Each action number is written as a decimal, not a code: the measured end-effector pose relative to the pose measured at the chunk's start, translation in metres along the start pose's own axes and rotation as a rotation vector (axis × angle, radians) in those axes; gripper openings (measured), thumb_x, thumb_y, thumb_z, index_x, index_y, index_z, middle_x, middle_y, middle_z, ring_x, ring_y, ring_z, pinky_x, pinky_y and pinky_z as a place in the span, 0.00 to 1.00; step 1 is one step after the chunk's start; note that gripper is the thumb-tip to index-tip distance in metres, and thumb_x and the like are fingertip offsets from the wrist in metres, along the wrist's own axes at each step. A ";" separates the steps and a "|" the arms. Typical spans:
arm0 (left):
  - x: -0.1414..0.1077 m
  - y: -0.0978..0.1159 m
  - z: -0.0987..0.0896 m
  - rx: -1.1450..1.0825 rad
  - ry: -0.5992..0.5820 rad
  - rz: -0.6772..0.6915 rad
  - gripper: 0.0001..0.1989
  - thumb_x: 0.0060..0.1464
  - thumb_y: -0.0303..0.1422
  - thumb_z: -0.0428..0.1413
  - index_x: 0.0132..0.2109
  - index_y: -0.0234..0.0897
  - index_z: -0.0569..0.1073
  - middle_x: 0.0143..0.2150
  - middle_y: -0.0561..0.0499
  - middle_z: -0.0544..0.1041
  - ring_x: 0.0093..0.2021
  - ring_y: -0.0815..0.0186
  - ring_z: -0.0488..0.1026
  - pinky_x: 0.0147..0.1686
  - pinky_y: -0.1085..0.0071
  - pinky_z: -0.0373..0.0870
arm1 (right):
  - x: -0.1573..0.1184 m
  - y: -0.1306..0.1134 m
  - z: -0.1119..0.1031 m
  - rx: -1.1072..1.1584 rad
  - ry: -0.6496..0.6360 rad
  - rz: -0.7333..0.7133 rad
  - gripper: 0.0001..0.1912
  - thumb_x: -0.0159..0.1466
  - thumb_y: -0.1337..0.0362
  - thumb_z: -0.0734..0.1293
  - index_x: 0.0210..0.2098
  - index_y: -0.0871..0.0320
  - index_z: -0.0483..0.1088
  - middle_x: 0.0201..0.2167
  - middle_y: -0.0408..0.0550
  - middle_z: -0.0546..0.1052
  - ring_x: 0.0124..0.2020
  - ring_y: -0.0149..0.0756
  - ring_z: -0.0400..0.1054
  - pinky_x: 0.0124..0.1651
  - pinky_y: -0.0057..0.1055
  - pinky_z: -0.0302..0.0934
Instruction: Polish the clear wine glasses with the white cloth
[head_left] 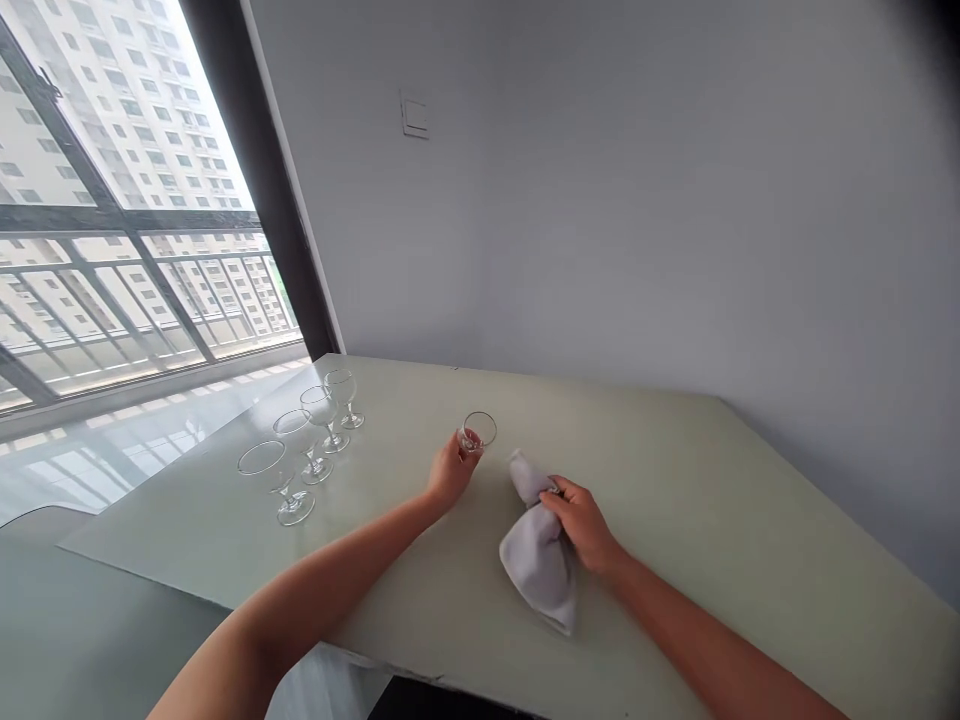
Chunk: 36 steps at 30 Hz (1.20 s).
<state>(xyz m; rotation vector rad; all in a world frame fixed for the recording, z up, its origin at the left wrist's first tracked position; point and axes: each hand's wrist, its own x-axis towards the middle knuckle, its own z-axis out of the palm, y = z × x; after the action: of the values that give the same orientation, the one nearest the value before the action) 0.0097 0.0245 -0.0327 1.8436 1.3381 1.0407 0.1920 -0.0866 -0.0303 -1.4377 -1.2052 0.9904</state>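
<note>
**Left hand point(452, 472) grips a stemmed glass point(478, 431); right hand point(581, 522) clenches a grey cloth point(538, 560).**
Held glass sits just left of the cloth, whose long axis runs from far tip to near table edge. A row of four stemmed glasses point(322, 420) stands farther left on the pale green table point(675, 520), nearer the left hand. Left fingers hide the held glass's stem and foot; anything inside the cloth's folds cannot be made out.

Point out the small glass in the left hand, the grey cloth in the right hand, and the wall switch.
small glass point(478, 430): head view, on the bowl.
grey cloth point(537, 565): head view, on the bunched middle.
wall switch point(414, 116): head view, on the faceplate.
</note>
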 end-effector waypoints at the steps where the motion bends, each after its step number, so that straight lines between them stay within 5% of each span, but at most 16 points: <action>1: -0.006 0.001 -0.001 0.085 -0.019 0.073 0.08 0.50 0.35 0.51 0.38 0.40 0.69 0.27 0.55 0.69 0.28 0.71 0.64 0.29 0.75 0.59 | 0.005 0.001 -0.004 0.207 0.035 0.083 0.07 0.53 0.61 0.62 0.29 0.58 0.66 0.19 0.40 0.65 0.21 0.30 0.59 0.25 0.28 0.53; 4: -0.013 0.002 -0.004 0.297 0.018 0.288 0.05 0.51 0.33 0.51 0.36 0.39 0.70 0.29 0.52 0.71 0.37 0.65 0.67 0.36 0.70 0.60 | 0.014 -0.002 -0.015 0.641 0.118 0.204 0.08 0.47 0.64 0.65 0.28 0.58 0.66 0.20 0.40 0.66 0.21 0.30 0.59 0.25 0.27 0.53; 8: -0.011 -0.001 -0.004 0.410 0.077 0.495 0.04 0.52 0.32 0.51 0.35 0.37 0.70 0.32 0.49 0.74 0.40 0.63 0.68 0.42 0.66 0.60 | 0.009 -0.019 -0.016 0.785 0.153 0.102 0.08 0.47 0.66 0.66 0.29 0.56 0.68 0.23 0.40 0.69 0.23 0.29 0.60 0.27 0.26 0.54; 11: -0.011 -0.003 -0.003 0.434 0.057 0.561 0.08 0.55 0.32 0.49 0.42 0.37 0.69 0.32 0.50 0.75 0.34 0.66 0.70 0.42 0.67 0.61 | -0.001 -0.033 -0.005 0.652 0.109 -0.063 0.11 0.52 0.64 0.64 0.36 0.55 0.70 0.30 0.43 0.72 0.28 0.31 0.63 0.31 0.27 0.57; 15: -0.012 -0.006 -0.001 0.482 0.049 0.636 0.14 0.57 0.34 0.47 0.50 0.36 0.66 0.34 0.49 0.76 0.35 0.66 0.72 0.42 0.68 0.60 | -0.011 -0.035 0.013 0.160 0.085 -0.208 0.18 0.58 0.61 0.61 0.48 0.53 0.68 0.43 0.47 0.70 0.43 0.38 0.63 0.45 0.34 0.57; 18: -0.013 -0.007 -0.003 0.533 0.055 0.665 0.15 0.57 0.35 0.47 0.50 0.36 0.66 0.33 0.49 0.76 0.34 0.66 0.72 0.41 0.67 0.60 | -0.011 -0.027 0.017 -0.147 0.100 -0.237 0.22 0.59 0.58 0.60 0.53 0.52 0.65 0.44 0.49 0.69 0.46 0.40 0.62 0.49 0.38 0.56; 25: -0.013 -0.007 -0.004 0.592 0.070 0.744 0.15 0.56 0.31 0.47 0.51 0.37 0.66 0.31 0.49 0.75 0.35 0.65 0.72 0.43 0.66 0.59 | -0.004 -0.032 0.008 -0.124 -0.115 -0.348 0.18 0.60 0.58 0.61 0.49 0.54 0.67 0.44 0.48 0.70 0.43 0.38 0.64 0.47 0.34 0.58; 30: -0.014 -0.004 -0.006 0.616 0.066 0.802 0.16 0.55 0.29 0.47 0.51 0.36 0.66 0.30 0.50 0.75 0.33 0.66 0.71 0.43 0.65 0.58 | -0.006 -0.031 0.011 -0.005 -0.177 -0.243 0.17 0.60 0.56 0.60 0.46 0.54 0.70 0.47 0.48 0.68 0.43 0.40 0.64 0.35 0.31 0.64; 36: -0.014 0.001 -0.009 0.635 0.084 0.907 0.18 0.54 0.26 0.47 0.53 0.36 0.63 0.30 0.50 0.74 0.32 0.66 0.71 0.43 0.64 0.58 | -0.013 -0.039 0.004 0.309 -0.446 -0.001 0.26 0.60 0.55 0.61 0.55 0.57 0.58 0.27 0.47 0.72 0.27 0.34 0.68 0.29 0.33 0.65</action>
<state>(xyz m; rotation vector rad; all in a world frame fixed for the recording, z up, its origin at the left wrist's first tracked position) 0.0003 0.0108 -0.0310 3.0691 0.9010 1.1875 0.1784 -0.0970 0.0069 -1.0013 -1.2927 1.4779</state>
